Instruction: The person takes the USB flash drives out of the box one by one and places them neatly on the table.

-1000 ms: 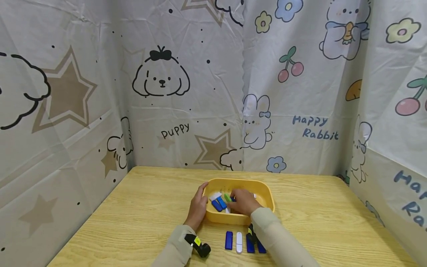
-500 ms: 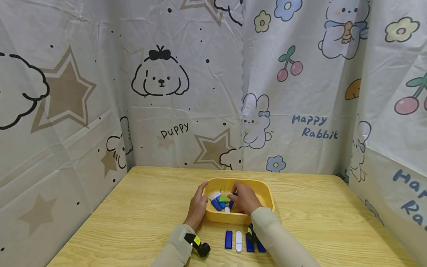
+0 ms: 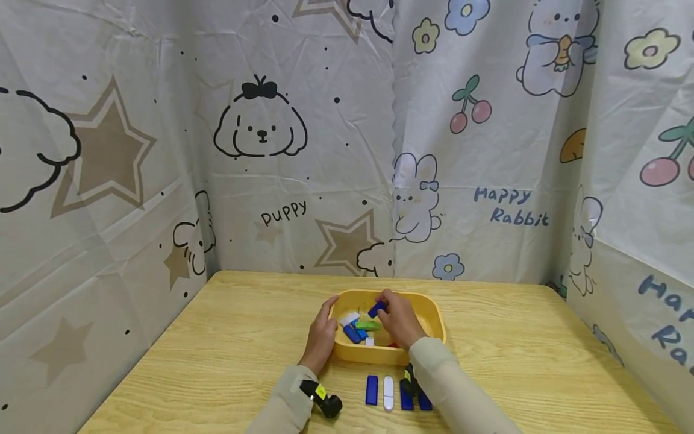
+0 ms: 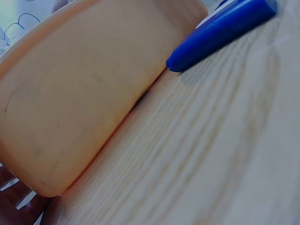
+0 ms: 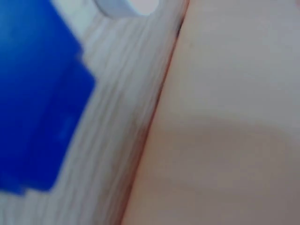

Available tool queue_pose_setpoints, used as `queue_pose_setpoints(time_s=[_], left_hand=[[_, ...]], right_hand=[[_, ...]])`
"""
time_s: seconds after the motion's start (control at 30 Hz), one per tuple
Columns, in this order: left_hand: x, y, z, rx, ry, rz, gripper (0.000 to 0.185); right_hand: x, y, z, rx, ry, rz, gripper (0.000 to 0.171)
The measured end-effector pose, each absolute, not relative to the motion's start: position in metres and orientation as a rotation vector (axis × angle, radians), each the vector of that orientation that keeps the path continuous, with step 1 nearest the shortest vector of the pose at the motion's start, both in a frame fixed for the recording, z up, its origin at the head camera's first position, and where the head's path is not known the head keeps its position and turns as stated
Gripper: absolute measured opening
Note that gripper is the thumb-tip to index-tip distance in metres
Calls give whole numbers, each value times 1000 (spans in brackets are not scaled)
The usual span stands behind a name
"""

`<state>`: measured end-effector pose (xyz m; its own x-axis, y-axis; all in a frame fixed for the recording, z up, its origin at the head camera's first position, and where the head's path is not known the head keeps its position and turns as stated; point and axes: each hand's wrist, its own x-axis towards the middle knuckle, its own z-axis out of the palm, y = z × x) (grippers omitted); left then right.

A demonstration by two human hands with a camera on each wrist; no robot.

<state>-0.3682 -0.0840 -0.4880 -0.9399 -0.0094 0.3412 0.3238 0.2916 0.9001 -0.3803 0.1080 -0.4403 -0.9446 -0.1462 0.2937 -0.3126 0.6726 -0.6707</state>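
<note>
A dark blue USB stick [image 3: 376, 310] is pinched by my right hand [image 3: 402, 319] over the inside of a yellow plastic bin [image 3: 374, 357]. My left hand [image 3: 321, 334] grips the bin at its left side, fingers along the outer wall. Inside lie a green stick [image 3: 368, 325], a blue stick [image 3: 351, 334], white pieces [image 3: 350, 319] and a bit of something red [image 3: 394, 345], partly hidden by the right hand. The right wrist view shows the bin wall [image 5: 225, 93] and a blue stick [image 5: 37, 93] on the table, not the fingers.
In front of the bin, a row of sticks lies on the wooden table [image 3: 244, 349]: a blue one [image 3: 371, 390], a white one [image 3: 388, 393] and two more blue ones [image 3: 406, 399], partly under the right wrist camera. A printed curtain [image 3: 336, 150] encloses the table.
My right hand has drawn a dark blue stick up from among the others. The green stick has turned to lie crosswise. My left hand has stayed on the bin.
</note>
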Motion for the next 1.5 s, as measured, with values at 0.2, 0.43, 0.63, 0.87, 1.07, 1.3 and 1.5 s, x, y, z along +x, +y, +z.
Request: queue_pose_setpoints(time_s=[0.2, 0.43, 0.63, 0.87, 1.07, 1.3, 1.5], left_hand=[[-368, -83, -490, -269, -2279, -1723, 56], [-368, -84, -488, -267, -2280, -1709, 56], [-368, -84, -486, -277, -2278, -1710, 56], [-367, -84, -486, -274, -2281, -1710, 56], [-367, -83, -485, -260, -2286, -1714, 55], [-367, -84, -484, -251, -2284, -1734, 55], [-367, -84, -485, -237, -2300, -1726, 55]], right_hand=[[-377, 113, -435, 380, -2614, 1130, 25], [-364, 121, -419, 368, -2573, 1247, 18], [-345, 127, -410, 412, -2557, 1320, 16], [-322, 125, -410, 586, -2539, 1353, 16], [-308, 118, -409, 653, -2514, 1372, 16], [-292, 113, -411, 750, -2535, 1384, 14], [-286, 107, -424, 826, -2566, 1414, 15]])
